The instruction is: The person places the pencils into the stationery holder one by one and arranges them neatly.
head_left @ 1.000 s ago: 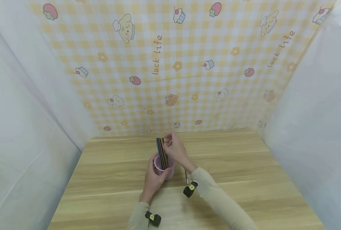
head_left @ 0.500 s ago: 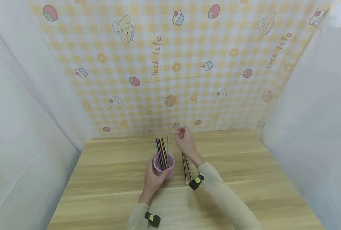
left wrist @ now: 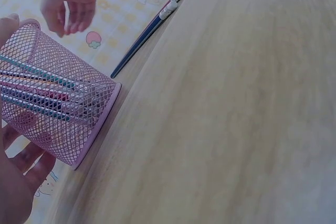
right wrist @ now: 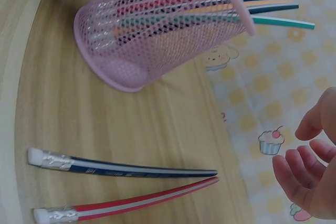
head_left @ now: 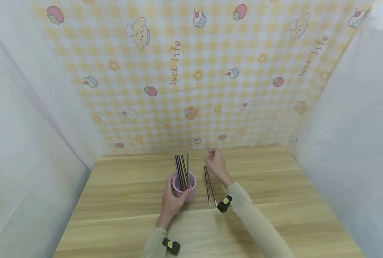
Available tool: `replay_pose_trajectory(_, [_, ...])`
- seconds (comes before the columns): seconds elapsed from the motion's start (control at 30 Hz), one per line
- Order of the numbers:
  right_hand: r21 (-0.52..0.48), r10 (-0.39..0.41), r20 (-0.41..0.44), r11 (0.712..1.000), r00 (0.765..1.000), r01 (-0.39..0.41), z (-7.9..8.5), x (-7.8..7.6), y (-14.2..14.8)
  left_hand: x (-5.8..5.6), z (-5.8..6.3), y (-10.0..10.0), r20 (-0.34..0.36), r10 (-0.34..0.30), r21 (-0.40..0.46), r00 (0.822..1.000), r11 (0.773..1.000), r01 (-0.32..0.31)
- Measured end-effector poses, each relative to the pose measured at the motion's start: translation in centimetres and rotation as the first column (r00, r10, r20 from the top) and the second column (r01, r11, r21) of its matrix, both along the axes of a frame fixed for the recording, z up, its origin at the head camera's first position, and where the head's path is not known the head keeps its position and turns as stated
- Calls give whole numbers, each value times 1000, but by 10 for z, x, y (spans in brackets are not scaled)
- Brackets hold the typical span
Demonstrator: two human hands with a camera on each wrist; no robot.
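Note:
My left hand [head_left: 172,202] grips a pink mesh pen cup [head_left: 192,195] from its left side, thumb across the near rim. Several pencils [head_left: 180,172] stand in the cup, most leaning left together; one green pencil [right wrist: 283,23] stands apart on the right. Their eraser ends point down in the mesh. To the right of the cup, my right hand [head_left: 216,163] hovers with loosely curled fingers and nothing in them. Beside it on the table lie a dark blue pencil [right wrist: 142,170] and a red pencil [right wrist: 142,201], tips nearly touching, white erasers toward me.
The wooden table [head_left: 120,200] ends at a yellow checked cloth wall [head_left: 191,89] at the back. White sheets [head_left: 27,125] hang on both sides. Each wrist carries a small black camera [head_left: 171,246].
My right hand has moved right, away from the cup's mouth, leaving the green pencil in view in the cup. Both pencils on the table now show. My left hand stays on the cup.

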State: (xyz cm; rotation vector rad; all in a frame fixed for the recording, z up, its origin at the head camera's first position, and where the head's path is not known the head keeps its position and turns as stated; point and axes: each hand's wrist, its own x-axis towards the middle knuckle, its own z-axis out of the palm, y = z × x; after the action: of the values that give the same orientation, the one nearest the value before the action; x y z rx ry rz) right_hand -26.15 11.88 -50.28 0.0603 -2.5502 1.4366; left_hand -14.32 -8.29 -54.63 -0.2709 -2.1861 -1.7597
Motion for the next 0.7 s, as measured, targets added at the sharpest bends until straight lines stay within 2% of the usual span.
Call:
replay_pose_trajectory(0.13, [13,4,26,1000,1000,-5,-10,1,3,0,0,0,-2,-2,6,1000,1000,2])
replay_pose_trajectory(0.27, [28,-8,96,1000,995,5,-24,3,4,0,-1,1,-5,0,5,1000,1000,0])
replay_pose_trajectory(0.4, [64,-23,131,998,991,14,-36,5,4,0,-1,1,-2,1,7,1000,1000,-1])
replay_pose_trajectory(0.5, [85,-30,135,996,990,18,-41,6,4,0,-1,1,3,-2,15,1000,1000,2])
replay_pose_trajectory(0.7, [103,-18,198,995,980,-3,-46,11,6,0,1,0,-3,-7,18,1000,1000,7])
